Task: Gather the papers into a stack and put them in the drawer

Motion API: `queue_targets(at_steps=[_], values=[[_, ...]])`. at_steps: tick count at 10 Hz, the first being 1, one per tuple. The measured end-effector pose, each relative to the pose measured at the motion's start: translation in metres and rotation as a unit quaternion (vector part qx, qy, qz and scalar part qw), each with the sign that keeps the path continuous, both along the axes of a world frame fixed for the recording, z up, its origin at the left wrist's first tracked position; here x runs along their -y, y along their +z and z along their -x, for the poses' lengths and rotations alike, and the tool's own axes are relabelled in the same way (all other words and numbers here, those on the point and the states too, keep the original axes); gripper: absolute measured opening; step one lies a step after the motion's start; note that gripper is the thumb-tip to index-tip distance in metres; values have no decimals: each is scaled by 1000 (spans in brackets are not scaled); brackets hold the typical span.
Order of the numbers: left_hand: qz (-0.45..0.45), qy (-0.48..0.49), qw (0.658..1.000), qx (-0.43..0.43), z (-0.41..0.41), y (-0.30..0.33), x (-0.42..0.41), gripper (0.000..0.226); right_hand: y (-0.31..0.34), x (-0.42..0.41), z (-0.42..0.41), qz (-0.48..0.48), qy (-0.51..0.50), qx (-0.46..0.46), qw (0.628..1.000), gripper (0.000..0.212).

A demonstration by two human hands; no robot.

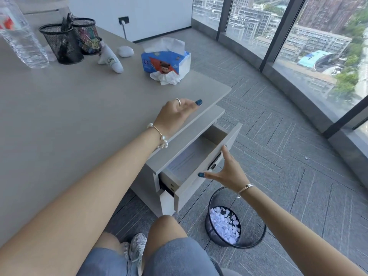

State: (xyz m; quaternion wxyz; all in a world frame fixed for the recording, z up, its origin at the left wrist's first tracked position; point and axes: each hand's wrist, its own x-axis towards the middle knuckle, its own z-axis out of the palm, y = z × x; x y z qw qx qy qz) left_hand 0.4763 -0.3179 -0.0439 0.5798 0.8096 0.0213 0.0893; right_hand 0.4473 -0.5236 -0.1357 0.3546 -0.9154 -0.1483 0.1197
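The top drawer [225, 148] of a grey cabinet beside the desk stands pulled out. A stack of white papers [185, 162] lies flat inside it. My right hand [225, 172] is spread wide against the drawer's front panel, thumb low and fingertips at the top edge, holding nothing. My left hand [175, 114] rests palm down on the desk's right edge [207, 104], fingers loosely apart, also with nothing in it.
On the desk stand a blue tissue box [165, 62] with a crumpled tissue, two black mesh pen cups [65, 42], a water bottle [22, 36] and a white figurine [111, 58]. A black bin [249, 244] of torn paper sits on the floor under my right arm.
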Motion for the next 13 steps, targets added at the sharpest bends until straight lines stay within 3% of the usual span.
queue_targets(at_steps=[4, 6, 8, 9, 10, 11, 12, 13], values=[[5, 0, 1000, -3, 2, 2, 2, 43, -13, -53, -30, -88, -30, 5, 996, 114], [-5, -8, 1000, -7, 0, 2, 3, 41, -27, -69, -34, -118, -54, -2, 992, 123], [-13, -9, 1000, -14, -2, 0, 5, 51, -34, -72, -34, -120, -77, 5, 990, 126], [-16, -6, 1000, -16, 2, 5, 6, 52, -24, -71, -32, -83, -48, 6, 995, 121], [-11, -9, 1000, -25, 7, 9, 4, 52, -7, -67, -34, -43, -20, -3, 999, 99], [-16, -18, 999, -36, 13, 13, 3, 49, 12, -61, -33, -11, 1, -12, 1000, 99], [-32, -13, 998, -43, 19, 16, 1, 41, 27, -56, -30, -30, -1, 15, 999, 104], [-31, 2, 998, -51, 30, 19, -6, 39, 45, -54, -21, -45, -13, 13, 999, 96]])
